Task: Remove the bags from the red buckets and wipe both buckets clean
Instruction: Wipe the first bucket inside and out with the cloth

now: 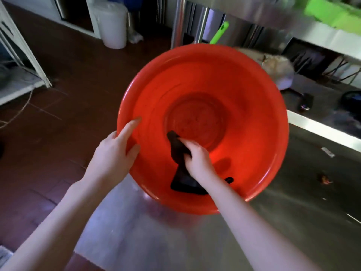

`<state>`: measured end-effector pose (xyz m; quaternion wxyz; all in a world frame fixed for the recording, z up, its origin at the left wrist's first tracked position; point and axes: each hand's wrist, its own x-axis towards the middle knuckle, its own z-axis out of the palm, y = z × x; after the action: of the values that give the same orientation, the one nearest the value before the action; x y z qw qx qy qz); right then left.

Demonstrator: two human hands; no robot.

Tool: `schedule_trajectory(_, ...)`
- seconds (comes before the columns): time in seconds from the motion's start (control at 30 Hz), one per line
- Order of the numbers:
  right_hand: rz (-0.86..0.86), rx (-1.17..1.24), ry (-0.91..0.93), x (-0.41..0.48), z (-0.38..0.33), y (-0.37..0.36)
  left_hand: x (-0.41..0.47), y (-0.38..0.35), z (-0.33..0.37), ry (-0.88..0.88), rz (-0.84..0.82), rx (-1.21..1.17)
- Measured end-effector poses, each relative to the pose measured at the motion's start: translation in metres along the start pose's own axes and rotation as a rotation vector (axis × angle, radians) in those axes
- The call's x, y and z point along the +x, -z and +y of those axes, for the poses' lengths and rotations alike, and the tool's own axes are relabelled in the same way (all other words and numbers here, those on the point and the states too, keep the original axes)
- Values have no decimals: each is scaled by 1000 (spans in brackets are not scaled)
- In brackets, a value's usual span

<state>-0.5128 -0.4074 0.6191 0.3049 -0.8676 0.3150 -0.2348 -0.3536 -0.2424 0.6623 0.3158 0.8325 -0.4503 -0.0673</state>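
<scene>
The left hand grips the red bucket rim while the right hand clenches a dark cloth inside.

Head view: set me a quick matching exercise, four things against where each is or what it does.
1 left hand
2 right hand
3 dark cloth
4 white bin

a stands on the floor
b holds the rim of the red bucket
c grips the dark cloth
d lies against the red bucket's inner wall

Pairs: 1-b, 2-c, 3-d, 4-a

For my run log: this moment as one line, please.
left hand: holds red bucket rim | right hand: grips dark cloth inside bucket
</scene>
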Motion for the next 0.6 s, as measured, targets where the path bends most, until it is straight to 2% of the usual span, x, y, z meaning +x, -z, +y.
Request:
schedule_trajectory(0.1,119,7,-58,8,1,24,11,26,10,-1,44,137)
schedule_trajectory(0.2,131,-22,-96,20,1,44,17,43,18,-16,11,308)
schedule_trajectory(0.3,192,-83,-31,35,-2,56,19,48,27,-35,-49,382)
schedule_trajectory(0.4,311,-285,80,57,-2,61,25,42,41,-37,0,424)
schedule_trajectory(0.43,252,-387,109,65,2,60,28,39,47,-33,27,432)
schedule_trajectory(0.53,-289,-681,48,90,28,55,38,31,61,-44,77,450)
schedule_trajectory(0.6,-497,-762,16,97,47,48,47,29,67,-56,90,467)
